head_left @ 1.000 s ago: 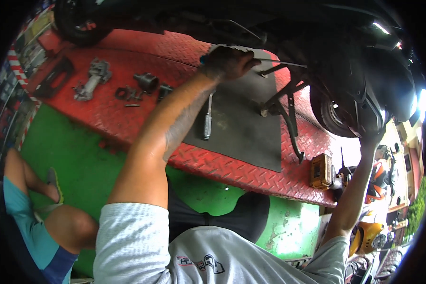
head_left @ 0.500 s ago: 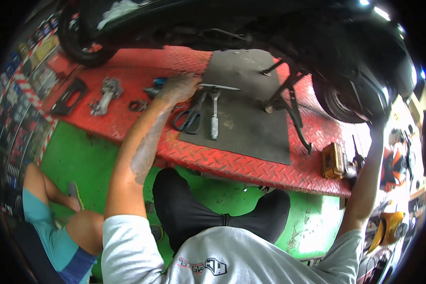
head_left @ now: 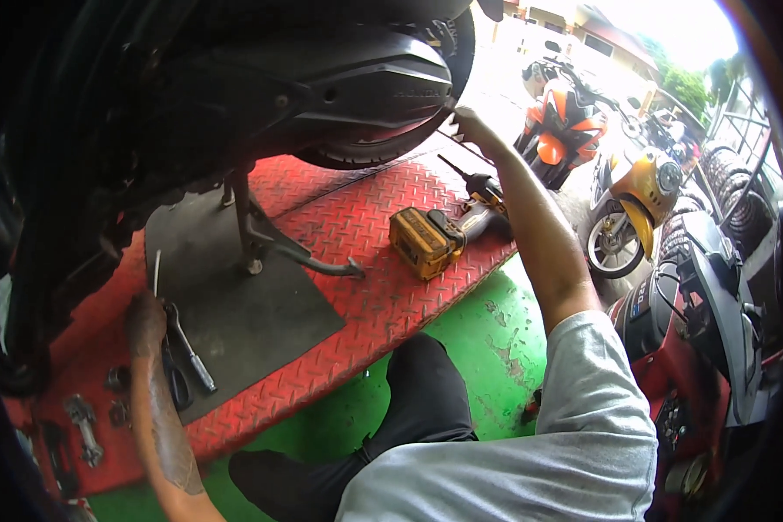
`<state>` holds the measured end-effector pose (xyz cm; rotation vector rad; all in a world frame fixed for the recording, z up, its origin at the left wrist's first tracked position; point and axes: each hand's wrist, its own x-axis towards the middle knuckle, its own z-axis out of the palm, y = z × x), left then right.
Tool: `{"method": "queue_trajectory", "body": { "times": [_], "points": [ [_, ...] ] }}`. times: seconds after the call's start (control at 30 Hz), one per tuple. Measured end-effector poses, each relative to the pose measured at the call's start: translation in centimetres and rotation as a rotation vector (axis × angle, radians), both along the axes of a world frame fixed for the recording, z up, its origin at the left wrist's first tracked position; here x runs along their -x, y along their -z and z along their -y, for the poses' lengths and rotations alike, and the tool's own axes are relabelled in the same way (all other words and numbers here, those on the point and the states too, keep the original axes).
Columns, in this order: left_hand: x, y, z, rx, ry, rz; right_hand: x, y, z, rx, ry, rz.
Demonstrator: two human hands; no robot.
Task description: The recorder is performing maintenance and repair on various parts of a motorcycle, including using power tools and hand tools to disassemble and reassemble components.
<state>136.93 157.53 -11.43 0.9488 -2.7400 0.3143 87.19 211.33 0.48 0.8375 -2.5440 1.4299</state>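
Observation:
My left hand [head_left: 145,320] is closed around one end of a slim pale metal rod [head_left: 157,274] that points away from me over the dark mat [head_left: 261,322]; its gripped end is hidden. Just right of that hand lie a ratchet wrench [head_left: 197,364] and dark-handled scissors [head_left: 176,383], partly covered by my wrist. My right arm reaches far forward. My right hand [head_left: 472,128] is at the rear wheel [head_left: 357,155] of a black scooter [head_left: 365,78], fingers bent with gaps between them; glare hides whether they touch it.
A yellow-and-black cordless power tool [head_left: 428,244] lies on the red tread-plate platform [head_left: 357,317], near the scooter's stand [head_left: 300,252]. Metal parts [head_left: 85,428] sit by my left forearm. Orange [head_left: 561,130] and yellow [head_left: 652,191] motorcycles stand beyond, right.
My view has swung to the right, bringing the scooter's rear and the parked motorcycles into sight. My left hand keeps the rod; my right hand remains by the rear wheel.

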Motion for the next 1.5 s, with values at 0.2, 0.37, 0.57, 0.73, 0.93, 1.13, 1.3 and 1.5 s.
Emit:
{"method": "queue_trajectory", "body": {
  "times": [0.2, 0.37, 0.57, 0.73, 0.93, 1.13, 1.3, 1.5],
  "points": [
    [-2.0, -4.8, -5.1, -0.076, 0.041, -0.167, 6.7, 8.6, -1.1, -1.15, 0.194, -0.089],
    [-2.4, -9.3, -12.8, -0.225, 0.149, -0.306, 8.9, 11.6, -0.3, -0.838, 0.418, -0.063],
    [-2.3, -11.9, -22.7, -0.613, 0.225, -0.476, 3.6, 6.2, -2.6, -0.864, 0.299, -0.244],
    [-0.3, -10.8, -28.5, -0.813, 0.479, -0.497, -9.8, 0.4, -4.9, -0.416, 0.109, -0.319],
    [6.2, -7.9, -34.2, -1.092, 0.824, -0.692, -26.6, -0.4, 2.0, -0.03, -0.607, -0.159],
    [7.3, -7.1, -33.7, -1.333, 0.867, -1.193, -31.2, -0.5, 5.6, -0.025, -0.729, -0.3],
    [4.8, -8.7, -25.3, -1.215, 0.46, -1.207, -20.1, -2.9, 1.6, 0.431, -0.19, -0.17],
    [7.6, -9.1, -17.7, -0.873, 0.428, -0.979, -7.4, -5.6, 2.0, 0.722, -0.076, 0.161]
  ]
}}
